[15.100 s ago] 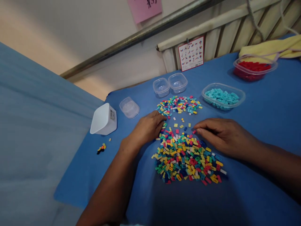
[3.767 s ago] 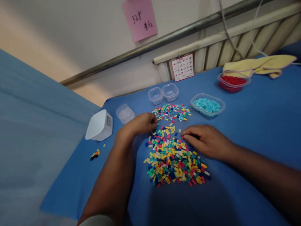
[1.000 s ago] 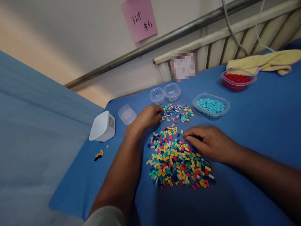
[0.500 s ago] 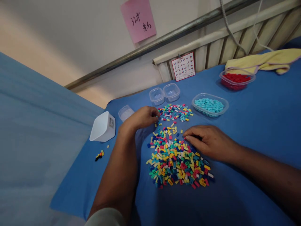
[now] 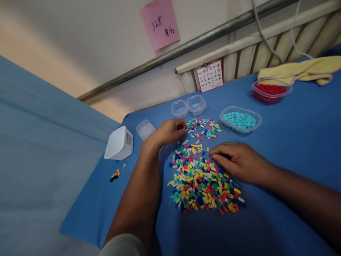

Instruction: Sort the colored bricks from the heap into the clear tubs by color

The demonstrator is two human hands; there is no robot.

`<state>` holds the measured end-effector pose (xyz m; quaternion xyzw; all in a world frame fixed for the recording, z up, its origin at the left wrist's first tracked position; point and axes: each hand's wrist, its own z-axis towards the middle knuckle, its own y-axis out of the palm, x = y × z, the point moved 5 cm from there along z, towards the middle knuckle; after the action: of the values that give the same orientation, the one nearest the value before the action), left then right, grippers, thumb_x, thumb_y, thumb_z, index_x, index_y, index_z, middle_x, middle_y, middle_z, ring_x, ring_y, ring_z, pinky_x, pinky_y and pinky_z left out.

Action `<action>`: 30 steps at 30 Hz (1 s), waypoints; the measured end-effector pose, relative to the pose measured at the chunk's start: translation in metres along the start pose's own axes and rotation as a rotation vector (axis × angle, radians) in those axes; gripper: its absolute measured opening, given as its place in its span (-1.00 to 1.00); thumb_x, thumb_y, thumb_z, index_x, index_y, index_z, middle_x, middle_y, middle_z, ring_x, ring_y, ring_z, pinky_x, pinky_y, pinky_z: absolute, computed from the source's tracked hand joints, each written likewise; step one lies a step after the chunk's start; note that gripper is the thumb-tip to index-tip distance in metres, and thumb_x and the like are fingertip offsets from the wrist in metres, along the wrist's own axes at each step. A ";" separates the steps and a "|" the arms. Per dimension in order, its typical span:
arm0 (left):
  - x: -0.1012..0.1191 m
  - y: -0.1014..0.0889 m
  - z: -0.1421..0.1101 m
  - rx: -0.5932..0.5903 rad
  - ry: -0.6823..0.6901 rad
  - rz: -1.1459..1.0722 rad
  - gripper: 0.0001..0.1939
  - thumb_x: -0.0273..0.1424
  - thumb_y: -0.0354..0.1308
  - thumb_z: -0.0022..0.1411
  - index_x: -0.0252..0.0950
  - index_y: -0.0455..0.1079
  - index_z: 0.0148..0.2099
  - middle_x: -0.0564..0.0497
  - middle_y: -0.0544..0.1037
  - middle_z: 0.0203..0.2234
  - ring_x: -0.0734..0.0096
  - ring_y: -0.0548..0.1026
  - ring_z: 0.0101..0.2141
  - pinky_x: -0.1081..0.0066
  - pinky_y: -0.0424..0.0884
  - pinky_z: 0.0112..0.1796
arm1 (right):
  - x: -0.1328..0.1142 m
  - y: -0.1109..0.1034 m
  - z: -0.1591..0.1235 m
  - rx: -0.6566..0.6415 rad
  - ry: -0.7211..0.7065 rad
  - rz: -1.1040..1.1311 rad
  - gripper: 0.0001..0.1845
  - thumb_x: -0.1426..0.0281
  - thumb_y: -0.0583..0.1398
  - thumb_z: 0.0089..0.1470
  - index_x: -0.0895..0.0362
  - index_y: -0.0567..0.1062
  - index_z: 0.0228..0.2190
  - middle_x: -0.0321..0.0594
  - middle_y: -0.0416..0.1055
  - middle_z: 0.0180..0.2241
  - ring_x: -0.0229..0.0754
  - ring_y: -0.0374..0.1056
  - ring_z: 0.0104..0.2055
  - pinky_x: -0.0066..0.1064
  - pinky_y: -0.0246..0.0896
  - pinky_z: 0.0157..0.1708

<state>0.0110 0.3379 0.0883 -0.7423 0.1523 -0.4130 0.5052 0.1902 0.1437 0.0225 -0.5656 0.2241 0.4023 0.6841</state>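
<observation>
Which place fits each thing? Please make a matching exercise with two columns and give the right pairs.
Things:
1. left hand
2. right hand
3. red bricks tub
4. white container

Places:
A. beside the yellow cloth
B. left edge of the blue table
C. at the small far pile
D. on the large near pile

Pairs: 1-C, 2-D, 3-A, 4-B

Plain indoor workrm, prob. sorting station: radiator [image 5: 255,53], wall pipe [image 5: 186,46], pink note [image 5: 160,23] (handwritten), blue-covered table [image 5: 293,135].
</observation>
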 end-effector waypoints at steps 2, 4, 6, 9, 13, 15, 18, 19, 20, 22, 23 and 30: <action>0.005 -0.002 0.002 0.070 0.017 0.076 -0.76 -0.39 0.20 0.38 -0.29 0.61 0.01 -0.01 0.68 -0.23 0.34 0.56 -0.27 0.36 0.39 -0.22 | 0.001 0.000 0.000 0.001 0.000 0.002 -0.77 0.31 0.21 0.44 -0.04 0.70 -0.07 -0.30 0.74 -0.07 -0.06 0.65 -0.04 -0.24 0.47 -0.06; 0.006 0.001 0.004 0.056 0.013 0.115 -0.74 -0.40 0.19 0.38 -0.27 0.62 0.04 -0.01 0.69 -0.19 0.32 0.57 -0.24 0.36 0.40 -0.19 | 0.001 0.000 0.000 -0.001 -0.006 0.004 -0.77 0.31 0.21 0.44 -0.05 0.70 -0.08 -0.30 0.74 -0.07 -0.06 0.65 -0.05 -0.24 0.47 -0.06; 0.004 0.005 0.006 0.018 -0.006 0.121 -0.74 -0.42 0.19 0.37 -0.27 0.63 0.03 0.00 0.68 -0.22 0.32 0.56 -0.26 0.36 0.39 -0.21 | 0.001 0.000 0.000 0.002 -0.009 0.000 -0.78 0.32 0.22 0.43 -0.05 0.71 -0.09 -0.30 0.74 -0.07 -0.07 0.65 -0.05 -0.24 0.48 -0.06; -0.003 0.003 0.006 0.049 -0.038 0.079 -0.75 -0.38 0.21 0.37 -0.29 0.61 0.02 0.00 0.66 -0.27 0.34 0.54 -0.31 0.37 0.36 -0.27 | 0.000 0.000 0.000 0.007 -0.007 -0.008 -0.78 0.32 0.22 0.43 -0.05 0.71 -0.09 -0.30 0.74 -0.07 -0.06 0.66 -0.05 -0.24 0.48 -0.06; -0.006 0.000 0.006 0.102 -0.036 0.040 -0.77 -0.39 0.21 0.38 -0.31 0.60 0.01 0.00 0.66 -0.27 0.36 0.53 -0.32 0.37 0.36 -0.27 | 0.000 0.000 -0.001 0.018 -0.004 -0.012 -0.77 0.31 0.21 0.44 -0.06 0.71 -0.09 -0.30 0.74 -0.07 -0.05 0.66 -0.06 -0.24 0.48 -0.08; -0.004 0.003 0.006 0.074 -0.034 0.056 -0.79 -0.42 0.22 0.35 -0.30 0.61 -0.02 0.00 0.67 -0.27 0.35 0.55 -0.30 0.37 0.37 -0.25 | 0.001 0.000 -0.001 0.020 -0.006 -0.017 -0.76 0.30 0.21 0.44 -0.06 0.71 -0.09 -0.30 0.74 -0.07 -0.05 0.66 -0.07 -0.23 0.48 -0.07; -0.001 0.009 0.006 0.002 -0.048 0.084 -0.81 -0.46 0.26 0.30 -0.28 0.63 -0.06 0.02 0.68 -0.25 0.34 0.57 -0.27 0.38 0.38 -0.24 | 0.001 0.000 -0.001 0.013 -0.011 -0.012 -0.77 0.31 0.21 0.44 -0.06 0.71 -0.09 -0.31 0.74 -0.07 -0.06 0.66 -0.07 -0.22 0.47 -0.06; 0.000 0.011 0.006 -0.019 -0.045 0.089 -0.81 -0.47 0.27 0.28 -0.28 0.63 -0.06 0.02 0.68 -0.24 0.33 0.58 -0.27 0.38 0.38 -0.24 | 0.001 0.000 -0.001 0.011 -0.010 -0.008 -0.77 0.31 0.21 0.44 -0.06 0.71 -0.09 -0.31 0.74 -0.07 -0.06 0.66 -0.07 -0.22 0.47 -0.06; 0.001 0.013 0.006 -0.035 -0.035 0.102 -0.80 -0.48 0.28 0.27 -0.28 0.64 -0.06 0.02 0.69 -0.23 0.33 0.58 -0.26 0.39 0.38 -0.24 | 0.001 0.000 -0.001 0.009 -0.009 -0.004 -0.78 0.31 0.21 0.44 -0.05 0.71 -0.09 -0.31 0.74 -0.07 -0.06 0.65 -0.07 -0.23 0.47 -0.07; 0.004 0.016 0.007 -0.047 0.001 0.156 -0.78 -0.49 0.30 0.24 -0.27 0.65 -0.07 0.01 0.69 -0.21 0.31 0.58 -0.26 0.38 0.37 -0.24 | 0.000 0.000 -0.001 0.007 -0.007 0.001 -0.78 0.32 0.22 0.44 -0.05 0.70 -0.09 -0.31 0.74 -0.07 -0.07 0.65 -0.07 -0.23 0.47 -0.07; 0.005 0.018 0.008 -0.050 0.022 0.188 -0.78 -0.50 0.30 0.24 -0.27 0.66 -0.07 0.00 0.69 -0.20 0.30 0.57 -0.26 0.37 0.37 -0.24 | 0.000 0.000 -0.001 0.007 -0.007 0.001 -0.78 0.32 0.22 0.44 -0.05 0.70 -0.09 -0.31 0.74 -0.07 -0.07 0.65 -0.07 -0.23 0.46 -0.06; 0.009 0.026 0.011 -0.065 0.081 0.272 -0.75 -0.52 0.23 0.28 -0.26 0.67 -0.06 -0.02 0.70 -0.22 0.29 0.57 -0.26 0.35 0.37 -0.23 | 0.000 0.000 -0.001 0.004 -0.007 -0.007 -0.78 0.33 0.21 0.45 -0.04 0.70 -0.10 -0.32 0.74 -0.08 -0.08 0.65 -0.07 -0.27 0.44 -0.09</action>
<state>0.0303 0.3278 0.0684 -0.7136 0.2853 -0.3650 0.5256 0.1904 0.1430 0.0225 -0.5637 0.2205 0.4015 0.6873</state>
